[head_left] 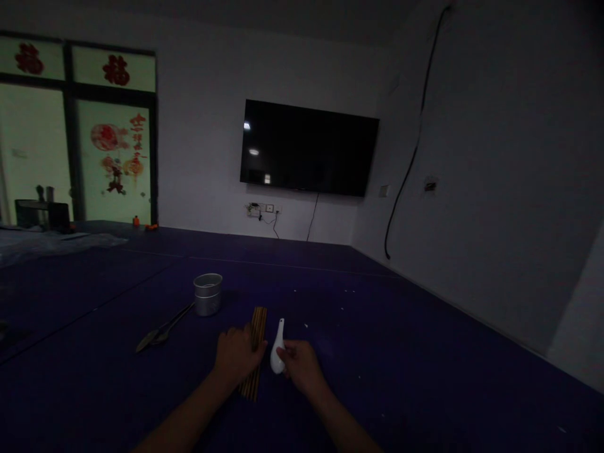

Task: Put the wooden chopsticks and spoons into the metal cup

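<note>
Currently left hand (237, 355) gripping chopsticks bundle (258, 327); right hand (302, 367) pinching white spoon (277, 360); metal cup (208, 296) far left.

We count two hands: one left (237, 357), one right (302, 368). Between them we find one bundle of chopsticks (252, 377), its sticks too close together for us to number, and one white spoon (277, 360). To the left we see one cup (207, 301) and two metal utensils (158, 335). At the far left we count two orange things (136, 221) and two large red characters (116, 70) on the upper panes; far off, one TV (309, 148).
</note>
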A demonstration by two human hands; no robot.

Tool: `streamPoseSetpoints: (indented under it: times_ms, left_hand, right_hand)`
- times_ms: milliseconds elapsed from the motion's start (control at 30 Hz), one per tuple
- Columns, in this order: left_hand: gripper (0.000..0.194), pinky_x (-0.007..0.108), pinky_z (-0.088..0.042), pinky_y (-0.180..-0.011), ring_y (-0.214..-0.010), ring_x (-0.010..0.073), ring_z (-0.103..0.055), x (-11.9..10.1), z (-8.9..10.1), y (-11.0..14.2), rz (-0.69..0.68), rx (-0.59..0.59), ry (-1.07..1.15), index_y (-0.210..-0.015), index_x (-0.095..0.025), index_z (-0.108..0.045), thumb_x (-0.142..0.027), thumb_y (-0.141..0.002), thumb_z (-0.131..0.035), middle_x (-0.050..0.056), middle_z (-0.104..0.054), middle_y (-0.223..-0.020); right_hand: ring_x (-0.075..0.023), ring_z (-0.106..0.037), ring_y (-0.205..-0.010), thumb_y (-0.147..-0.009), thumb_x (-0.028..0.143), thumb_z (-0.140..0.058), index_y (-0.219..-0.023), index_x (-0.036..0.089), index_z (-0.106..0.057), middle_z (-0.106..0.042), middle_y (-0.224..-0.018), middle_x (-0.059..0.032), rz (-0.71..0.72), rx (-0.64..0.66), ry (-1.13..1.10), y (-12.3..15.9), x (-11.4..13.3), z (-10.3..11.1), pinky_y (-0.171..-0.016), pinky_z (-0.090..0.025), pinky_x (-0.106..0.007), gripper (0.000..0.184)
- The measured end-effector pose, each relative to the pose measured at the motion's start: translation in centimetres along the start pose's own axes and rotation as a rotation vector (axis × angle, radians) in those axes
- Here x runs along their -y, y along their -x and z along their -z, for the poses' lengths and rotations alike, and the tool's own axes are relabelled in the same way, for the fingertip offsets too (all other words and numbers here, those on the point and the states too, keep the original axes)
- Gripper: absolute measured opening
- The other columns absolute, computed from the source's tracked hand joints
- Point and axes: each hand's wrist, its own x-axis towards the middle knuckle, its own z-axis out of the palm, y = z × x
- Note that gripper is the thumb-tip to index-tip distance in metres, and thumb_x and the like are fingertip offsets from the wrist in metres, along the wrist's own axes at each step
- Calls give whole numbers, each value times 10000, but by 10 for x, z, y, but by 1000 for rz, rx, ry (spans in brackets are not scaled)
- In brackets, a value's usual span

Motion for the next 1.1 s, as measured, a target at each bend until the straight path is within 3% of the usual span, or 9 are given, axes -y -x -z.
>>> streamPoseSetpoints:
  times_ms: [533,767,1100]
  left_hand:
    - [396,430,-349,-840,-912,299,-621,-5,-5,-6,-23,38,-32,-888,-118,-649,-402,-810,-384,175,-684,-910]
    - [397,430,-342,-838,-910,300,-622,-5,-6,-5,-8,20,-17,-906,-114,-647,-392,-814,-379,171,-688,-901]
    - [384,440,-319,-848,-914,295,-624,-8,-5,-5,30,36,24,-943,-134,-647,-384,-814,-386,167,-689,-935]
  right_hand:
    - [-133,-538,-507,-795,243,-522,-657,126,-689,-626,-554,-19,89,-11,213,-2,2,0,-480,-315,-214,246]
    - [-135,-523,-517,-771,222,-563,-585,165,-686,-611,-538,-11,173,-77,455,-3,4,0,-498,-300,-226,231]
    - [-143,-530,-572,-788,211,-562,-613,171,-692,-623,-607,-29,212,-82,586,-3,5,-2,-557,-326,-242,221]
